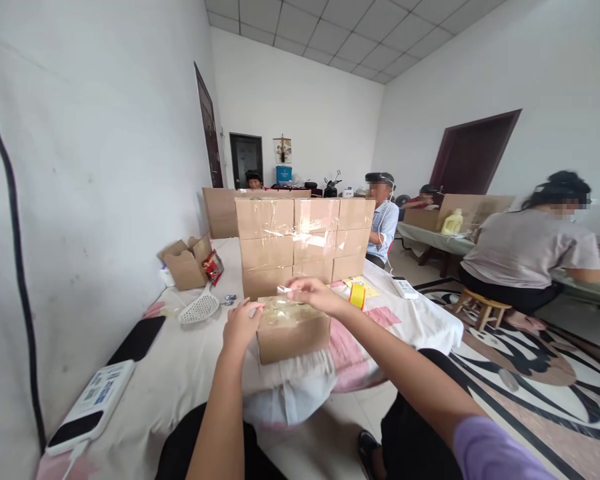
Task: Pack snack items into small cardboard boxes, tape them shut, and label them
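Note:
A tape-covered cardboard box lies on the table in front of me. My left hand is at its upper left edge, fingers bent against the box. Over the far top edge, my right hand pinches a small white piece, too small to identify. Clear tape shines across the box's top. Directly behind it stands a stack of taped cardboard boxes. A yellow tape roll is to the right of my right hand.
At left are a white slotted scoop, an open carton, a red packet, a black phone-like slab and a white device. Another white device lies at the right edge. Co-workers sit beyond; one uses a wooden stool.

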`<state>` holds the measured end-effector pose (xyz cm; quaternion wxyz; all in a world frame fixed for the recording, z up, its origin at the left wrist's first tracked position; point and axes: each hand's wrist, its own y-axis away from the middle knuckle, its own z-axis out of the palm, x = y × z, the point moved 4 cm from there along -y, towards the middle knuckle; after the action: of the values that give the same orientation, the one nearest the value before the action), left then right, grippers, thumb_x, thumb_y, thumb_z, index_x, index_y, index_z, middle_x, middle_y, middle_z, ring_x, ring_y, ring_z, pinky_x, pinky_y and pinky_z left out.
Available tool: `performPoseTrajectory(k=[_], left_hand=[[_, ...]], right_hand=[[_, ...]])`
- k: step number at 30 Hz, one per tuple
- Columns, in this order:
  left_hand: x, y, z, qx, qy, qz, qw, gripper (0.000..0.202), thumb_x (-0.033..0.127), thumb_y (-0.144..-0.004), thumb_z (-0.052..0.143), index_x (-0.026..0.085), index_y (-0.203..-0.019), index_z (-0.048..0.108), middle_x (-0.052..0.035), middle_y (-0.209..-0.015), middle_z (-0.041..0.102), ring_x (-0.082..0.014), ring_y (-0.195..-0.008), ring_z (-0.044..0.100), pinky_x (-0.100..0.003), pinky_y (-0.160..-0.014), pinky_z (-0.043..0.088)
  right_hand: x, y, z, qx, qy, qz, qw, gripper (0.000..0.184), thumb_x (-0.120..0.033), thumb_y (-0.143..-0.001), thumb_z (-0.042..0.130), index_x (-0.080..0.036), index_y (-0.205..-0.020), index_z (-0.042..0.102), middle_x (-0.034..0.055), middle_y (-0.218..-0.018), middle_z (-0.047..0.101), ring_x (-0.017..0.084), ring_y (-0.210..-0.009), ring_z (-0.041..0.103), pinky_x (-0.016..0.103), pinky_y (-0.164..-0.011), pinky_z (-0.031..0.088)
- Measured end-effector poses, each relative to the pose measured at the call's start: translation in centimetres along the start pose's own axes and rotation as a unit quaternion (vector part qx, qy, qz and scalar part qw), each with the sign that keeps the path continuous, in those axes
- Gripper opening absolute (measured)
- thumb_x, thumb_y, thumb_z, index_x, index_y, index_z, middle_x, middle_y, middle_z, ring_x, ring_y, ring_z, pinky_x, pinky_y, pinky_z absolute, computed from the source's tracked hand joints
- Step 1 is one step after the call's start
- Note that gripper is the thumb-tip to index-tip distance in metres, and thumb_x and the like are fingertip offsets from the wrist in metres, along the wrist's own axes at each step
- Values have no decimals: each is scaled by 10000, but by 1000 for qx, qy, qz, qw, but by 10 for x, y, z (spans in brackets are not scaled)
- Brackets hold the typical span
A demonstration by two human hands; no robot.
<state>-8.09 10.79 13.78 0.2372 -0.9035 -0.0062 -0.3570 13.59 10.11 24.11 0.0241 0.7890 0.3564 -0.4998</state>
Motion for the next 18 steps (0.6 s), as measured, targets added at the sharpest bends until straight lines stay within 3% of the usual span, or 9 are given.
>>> performPoseTrajectory(k=[3, 7, 10, 13, 16, 18], left_hand=[[-7, 0, 9, -4, 66, -23, 998, 300, 318, -920, 527, 217, -1063, 771, -118, -1297, 708, -251, -1253, 606, -425, -1106, 437], [-11, 0, 15, -10, 146, -49, 988, 394, 391, -993, 442, 152, -1133, 722, -129, -1201, 747, -224, -1144, 676, -409, -1030, 498], [-11, 6, 17, -9, 177, -56, 983, 453, 475, -954, 500, 158, -1205, 702, -146, -1267, 717, -253, -1165, 662, -391, -1028, 489], [-11, 13, 20, -15, 191, -67, 979, 510, 449, -883, 606, 151, -1293, 654, -162, -1333, 676, -265, -1145, 662, -379, -1013, 493], [-9, 19, 20, -25, 195, -80, 977, 594, 401, -895, 580, 147, -1431, 540, -173, -1360, 656, -241, -1119, 676, -358, -990, 508], [-5, 22, 17, -37, 186, -77, 979, 625, 374, -900, 567, 162, -1483, 489, -166, -1360, 656, -228, -1100, 686, -354, -989, 512]], right_hand=[[33, -39, 24, -48, 44, 37, 997, 152, -296, -851, 682, -159, -792, 714, 38, -960, 690, 163, -893, 631, 266, -794, 479], [59, -65, 43, -32, 108, 76, 991, 93, -208, -813, 682, -138, -774, 730, 34, -835, 693, 171, -827, 625, 283, -792, 475], [65, -68, 48, -2, 168, 100, 981, 97, -223, -816, 704, -137, -815, 750, 67, -939, 718, 218, -941, 631, 341, -902, 451], [64, -66, 53, 8, 216, 119, 969, 128, -284, -817, 739, -161, -841, 766, 87, -1138, 712, 271, -1095, 606, 426, -1042, 372], [65, -66, 55, 24, 249, 150, 957, 265, -367, -780, 791, -186, -972, 771, 113, -1287, 658, 329, -1248, 541, 488, -1133, 280], [66, -66, 48, 58, 267, 183, 944, 576, -395, -695, 858, -194, -1212, 702, 160, -1418, 565, 409, -1384, 414, 566, -1171, 197]])
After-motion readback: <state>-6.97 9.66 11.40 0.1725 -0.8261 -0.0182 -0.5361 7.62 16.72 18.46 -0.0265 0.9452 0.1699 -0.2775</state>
